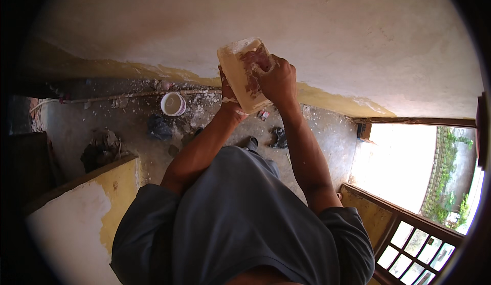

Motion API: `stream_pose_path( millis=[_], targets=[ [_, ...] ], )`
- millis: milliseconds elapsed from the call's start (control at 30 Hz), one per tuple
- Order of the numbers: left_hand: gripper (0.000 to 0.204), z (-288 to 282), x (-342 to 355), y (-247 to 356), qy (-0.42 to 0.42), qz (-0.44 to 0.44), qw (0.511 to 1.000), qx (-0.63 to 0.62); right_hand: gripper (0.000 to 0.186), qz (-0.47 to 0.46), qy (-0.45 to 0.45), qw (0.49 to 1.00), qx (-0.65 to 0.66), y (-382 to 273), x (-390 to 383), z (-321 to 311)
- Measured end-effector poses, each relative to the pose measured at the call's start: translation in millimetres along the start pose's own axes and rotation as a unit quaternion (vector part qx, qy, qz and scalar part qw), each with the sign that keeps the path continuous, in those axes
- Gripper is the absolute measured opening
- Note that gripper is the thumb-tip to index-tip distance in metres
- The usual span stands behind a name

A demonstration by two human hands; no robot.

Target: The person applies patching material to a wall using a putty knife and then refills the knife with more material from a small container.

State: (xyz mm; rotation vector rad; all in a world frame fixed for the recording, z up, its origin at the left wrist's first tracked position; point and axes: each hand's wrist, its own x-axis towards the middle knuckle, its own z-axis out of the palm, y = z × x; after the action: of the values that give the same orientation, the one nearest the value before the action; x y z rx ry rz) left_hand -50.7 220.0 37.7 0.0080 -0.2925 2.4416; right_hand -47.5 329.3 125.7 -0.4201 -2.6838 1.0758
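Observation:
Raised in front of the pale wall is a translucent rectangular plastic container (237, 72), smeared with pale residue and brownish patches. My left hand (228, 98) is closed round its left side from behind, mostly hidden by it, with whitish smears near the wrist. My right hand (276, 80) is at the container's right side, over its face, fingers bent inward and thumb against it; whether anything else is in those fingers I cannot make out.
A plastered wall (358, 39) rises ahead. Below lie the debris-strewn floor (138, 167), a white bucket (173, 104), dark plastic bags (278, 139) and a long pole (102, 95). A low wall (76, 213) stands at left; a bright opening (388, 157) and window grille (414, 254) are at right.

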Motion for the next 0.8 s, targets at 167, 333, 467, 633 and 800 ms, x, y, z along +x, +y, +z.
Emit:
stream_pose_path(
  millis=[167,333,467,633,800],
  targets=[
    [0.077,-2,0,1,0.016,0.020,0.998,0.057,0.031,0.030,-0.008,1.000,0.002,-10,-2,-12],
    [0.074,15,2,-3,0.037,0.040,0.992,0.116,0.031,-0.010,-0.025,0.999,0.019,6,-2,-9],
    [0.077,-9,3,8,-0.006,0.012,0.999,0.041,0.029,-0.044,-0.047,0.998,-0.001,4,-8,-5],
    [0.070,8,0,0,0.024,0.024,0.994,0.102,0.025,-0.008,0.001,1.000,-0.016,-3,-7,-12],
    [0.061,5,2,-4,0.069,0.065,0.985,0.142,0.021,-0.092,-0.007,0.996,-0.005,-7,-5,-1]
  ],
)
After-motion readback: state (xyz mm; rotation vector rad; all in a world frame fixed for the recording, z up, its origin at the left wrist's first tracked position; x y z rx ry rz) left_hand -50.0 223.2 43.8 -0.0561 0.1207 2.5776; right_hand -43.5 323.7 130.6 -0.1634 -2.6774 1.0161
